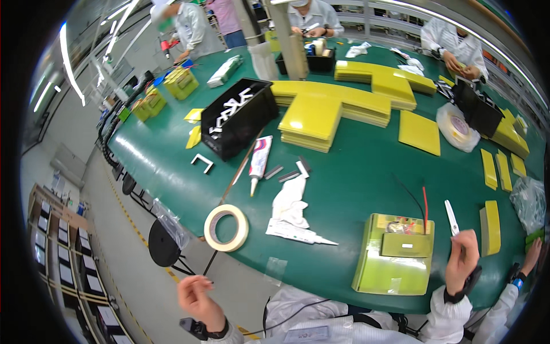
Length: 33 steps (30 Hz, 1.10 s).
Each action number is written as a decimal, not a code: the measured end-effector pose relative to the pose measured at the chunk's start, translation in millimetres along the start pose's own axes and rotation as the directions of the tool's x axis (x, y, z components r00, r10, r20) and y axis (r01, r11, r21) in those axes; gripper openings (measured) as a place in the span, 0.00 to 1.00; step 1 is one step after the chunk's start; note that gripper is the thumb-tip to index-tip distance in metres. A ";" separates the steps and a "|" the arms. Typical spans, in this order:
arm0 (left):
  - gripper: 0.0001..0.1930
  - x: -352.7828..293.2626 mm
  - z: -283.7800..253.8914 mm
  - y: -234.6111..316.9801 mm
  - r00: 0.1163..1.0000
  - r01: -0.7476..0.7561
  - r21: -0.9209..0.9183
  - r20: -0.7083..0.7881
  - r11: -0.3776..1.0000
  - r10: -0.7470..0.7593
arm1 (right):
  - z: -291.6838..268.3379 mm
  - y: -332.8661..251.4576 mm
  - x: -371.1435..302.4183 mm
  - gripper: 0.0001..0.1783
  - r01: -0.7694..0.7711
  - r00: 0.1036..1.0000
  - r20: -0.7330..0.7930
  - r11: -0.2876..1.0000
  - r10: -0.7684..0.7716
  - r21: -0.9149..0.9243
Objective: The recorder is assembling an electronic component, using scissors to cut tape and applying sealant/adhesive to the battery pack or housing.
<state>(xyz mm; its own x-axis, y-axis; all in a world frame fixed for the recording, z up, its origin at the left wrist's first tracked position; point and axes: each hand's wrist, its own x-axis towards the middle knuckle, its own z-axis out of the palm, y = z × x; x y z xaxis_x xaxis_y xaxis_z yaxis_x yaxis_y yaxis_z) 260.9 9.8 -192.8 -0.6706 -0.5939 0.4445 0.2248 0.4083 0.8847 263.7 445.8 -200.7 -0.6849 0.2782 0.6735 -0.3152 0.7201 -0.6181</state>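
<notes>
My right hand (463,258) is closed at the table's right front, with a pair of scissors (452,217) in its fingers, blades pointing away from me. Left of it lies a yellow-green wrapped battery pack (372,269) with a small board on top, and a black and a red wire (425,203) rising from its far end. Clear tape sticks to its near part. My left hand (200,299) hangs past the front edge, fingers curled together; whatever they may hold is too small to see. Nearest to it is a roll of masking tape (243,231).
Two tubes (260,157) (295,232), a crumpled white cloth (289,200) and grey strips (289,176) lie mid-table. Beyond stand a black bin (235,140) of white brackets and stacked yellow sheets (309,123). A co-worker's hand (533,255) is close at right; others work across the table.
</notes>
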 end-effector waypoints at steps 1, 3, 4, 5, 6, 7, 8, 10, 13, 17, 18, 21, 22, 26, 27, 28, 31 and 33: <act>0.09 -4.7 -4.7 -8.9 0.984 0.139 0.019 0.111 0.990 -0.141 | -1.7 -16.7 -2.0 0.08 0.090 0.996 -0.018 0.995 -0.091 -0.054; 0.11 -16.1 -12.3 -28.6 0.799 0.402 0.075 0.459 0.913 -0.389 | -5.6 -52.8 -19.5 0.08 0.288 0.957 0.057 0.955 -0.285 -0.064; 0.12 -21.5 -11.0 -34.2 0.680 0.559 0.056 0.539 0.827 -0.497 | -9.0 -75.2 -32.0 0.05 0.324 0.924 0.207 0.946 -0.323 0.029; 0.12 -26.0 -8.7 -38.8 0.534 0.698 0.057 0.622 0.714 -0.572 | -15.5 -92.9 -36.2 0.07 0.370 0.796 0.453 0.915 -0.402 0.163; 0.12 -29.6 2.9 -43.0 0.524 0.698 0.047 0.646 0.714 -0.555 | 6.3 -120.8 -29.9 0.11 0.439 0.757 0.394 0.853 -0.521 0.283; 0.11 -31.9 11.1 -47.9 0.468 0.707 0.071 0.699 0.703 -0.541 | 27.3 -135.9 -38.0 0.09 0.408 0.741 0.396 0.832 -0.542 0.377; 0.10 -33.1 19.1 -50.8 0.408 0.713 0.096 0.749 0.694 -0.522 | 51.5 -145.9 -50.1 0.10 0.336 0.755 0.419 0.847 -0.503 0.411; 0.10 -32.0 18.3 -56.0 0.419 0.721 0.090 0.733 0.687 -0.536 | 107.2 -146.0 -79.3 0.15 0.248 0.652 0.600 0.878 -0.463 0.409; 0.08 -29.7 27.0 -61.0 0.437 0.705 0.055 0.751 0.707 -0.495 | 156.6 -154.1 -84.7 0.23 0.344 0.612 0.704 0.923 -0.359 0.172; 0.09 -20.5 24.0 -53.2 0.404 0.660 0.156 0.751 0.735 -0.522 | 192.5 -131.4 -118.8 0.24 0.473 0.637 0.637 0.872 -0.435 0.122; 0.09 -21.0 25.0 -48.8 0.419 0.667 0.142 0.740 0.731 -0.526 | 193.9 -132.5 -116.1 0.23 0.512 0.650 0.593 0.851 -0.474 0.118; 0.07 -19.7 21.8 -61.1 0.420 0.683 0.114 0.748 0.722 -0.515 | 188.4 -139.8 -110.9 0.19 0.586 0.655 0.518 0.803 -0.550 0.111; 0.07 -20.3 21.8 -62.9 0.439 0.712 0.067 0.734 0.699 -0.518 | 188.4 -140.2 -114.4 0.22 0.569 0.614 0.598 0.814 -0.516 0.117; 0.09 -19.6 33.6 -71.6 0.483 0.716 -0.009 0.728 0.698 -0.486 | 182.0 -139.5 -104.5 0.21 0.605 0.655 0.543 0.795 -0.525 0.038; 0.09 -18.5 35.4 -71.8 0.471 0.716 -0.005 0.741 0.698 -0.478 | 182.3 -138.7 -104.4 0.19 0.610 0.656 0.521 0.790 -0.545 0.058; 0.09 -15.8 36.6 -69.2 0.463 0.711 0.052 0.715 0.701 -0.523 | 184.7 -138.6 -104.7 0.18 0.617 0.654 0.496 0.782 -0.571 0.086; 0.10 -7.0 34.6 -75.3 0.414 0.700 0.154 0.708 0.698 -0.571 | 188.9 -139.1 -109.1 0.15 0.626 0.656 0.487 0.776 -0.576 0.074; 0.10 0.4 32.7 -73.3 0.349 0.661 0.270 0.715 0.700 -0.605 | 190.6 -137.1 -109.9 0.13 0.622 0.671 0.461 0.779 -0.581 0.078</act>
<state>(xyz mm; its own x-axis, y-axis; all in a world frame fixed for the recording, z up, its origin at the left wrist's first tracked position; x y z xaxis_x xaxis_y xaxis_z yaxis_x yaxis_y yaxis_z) 221.1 2.3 -262.1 -0.8757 0.0416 -0.4810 -0.4770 0.0798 0.8753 256.9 195.4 -267.2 -0.5786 -0.5248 0.6243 -0.7229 0.6844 -0.0947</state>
